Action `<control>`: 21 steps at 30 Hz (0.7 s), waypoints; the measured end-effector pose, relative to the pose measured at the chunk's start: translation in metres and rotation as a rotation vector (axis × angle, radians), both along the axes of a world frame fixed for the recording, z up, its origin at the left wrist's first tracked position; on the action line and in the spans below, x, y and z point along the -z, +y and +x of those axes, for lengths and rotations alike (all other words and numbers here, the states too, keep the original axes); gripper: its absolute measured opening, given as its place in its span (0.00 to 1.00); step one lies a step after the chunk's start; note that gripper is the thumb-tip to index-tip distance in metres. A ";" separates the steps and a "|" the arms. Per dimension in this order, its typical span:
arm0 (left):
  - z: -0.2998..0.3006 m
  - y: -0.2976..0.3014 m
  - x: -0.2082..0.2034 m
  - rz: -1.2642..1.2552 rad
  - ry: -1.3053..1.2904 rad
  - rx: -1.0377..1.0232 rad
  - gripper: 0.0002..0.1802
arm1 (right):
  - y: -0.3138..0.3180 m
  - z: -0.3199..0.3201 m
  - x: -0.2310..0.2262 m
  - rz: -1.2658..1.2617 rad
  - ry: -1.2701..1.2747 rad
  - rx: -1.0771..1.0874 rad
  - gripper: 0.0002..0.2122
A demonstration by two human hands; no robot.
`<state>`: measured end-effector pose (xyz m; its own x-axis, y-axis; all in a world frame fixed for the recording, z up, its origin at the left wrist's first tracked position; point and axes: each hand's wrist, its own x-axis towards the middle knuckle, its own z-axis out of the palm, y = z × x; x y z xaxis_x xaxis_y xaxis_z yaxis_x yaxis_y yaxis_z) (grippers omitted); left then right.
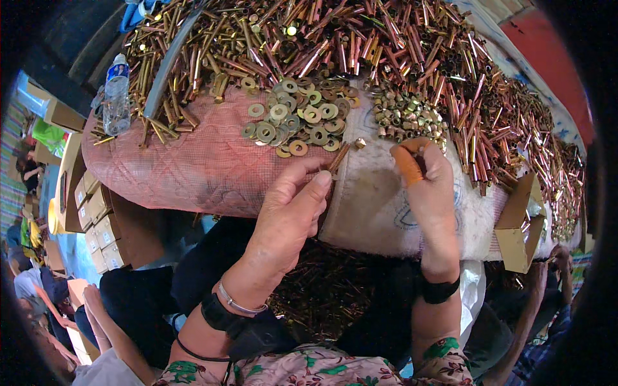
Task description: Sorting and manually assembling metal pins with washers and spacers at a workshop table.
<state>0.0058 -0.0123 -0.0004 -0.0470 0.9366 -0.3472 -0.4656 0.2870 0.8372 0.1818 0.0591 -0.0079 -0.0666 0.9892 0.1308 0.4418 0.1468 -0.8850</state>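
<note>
My left hand (290,202) pinches a copper-coloured threaded bolt (340,157) between thumb and fingers, its threaded end tilted up. Most of the bolt's length is hidden by the hand. My right hand (434,183), with orange covering on a finger, has its fingertips curled together at the near edge of a pile of brass-coloured nuts (402,116). Whatever those fingers hold, if anything, cannot be made out. Between the two hands a single nut (360,143) lies on the white cloth (367,212). Flat round washers (297,119) are heaped beyond my left hand.
A great heap of metal bolts and sleeves (360,42) covers the far side and right. A plastic bottle (117,96) stands at the left by a grey strip (170,64). Cardboard boxes (103,225) sit lower left; an open carton (518,225) is at right. Other people's arms show at both sides.
</note>
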 end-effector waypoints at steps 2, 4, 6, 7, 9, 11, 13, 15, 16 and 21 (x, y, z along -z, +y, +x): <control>0.001 0.001 0.000 -0.032 -0.017 -0.019 0.12 | 0.001 -0.007 0.008 0.176 -0.042 -0.015 0.05; 0.001 0.001 0.001 -0.023 -0.004 -0.025 0.11 | 0.002 -0.013 0.011 0.275 -0.074 -0.029 0.06; 0.002 0.001 0.001 -0.024 0.006 -0.029 0.11 | 0.003 -0.019 0.009 0.296 -0.098 -0.038 0.07; 0.003 0.002 0.000 -0.029 0.011 -0.030 0.11 | 0.005 -0.022 0.008 0.332 -0.159 -0.059 0.07; 0.002 0.002 0.001 -0.041 0.026 -0.034 0.12 | 0.008 -0.029 0.010 0.399 -0.272 -0.109 0.08; 0.001 0.002 0.002 -0.048 0.036 -0.027 0.12 | 0.007 -0.032 0.009 0.385 -0.360 -0.147 0.09; -0.001 0.001 0.002 -0.035 0.022 -0.002 0.11 | 0.007 -0.033 0.010 0.379 -0.383 -0.163 0.08; -0.001 0.000 0.000 -0.036 0.008 0.019 0.10 | 0.009 -0.030 0.014 0.383 -0.343 -0.155 0.07; -0.001 0.000 -0.002 -0.045 0.001 0.026 0.10 | 0.008 -0.028 0.013 0.333 -0.257 -0.135 0.07; -0.004 0.000 -0.001 -0.065 -0.080 0.014 0.08 | 0.002 -0.017 0.004 -0.034 0.187 -0.160 0.05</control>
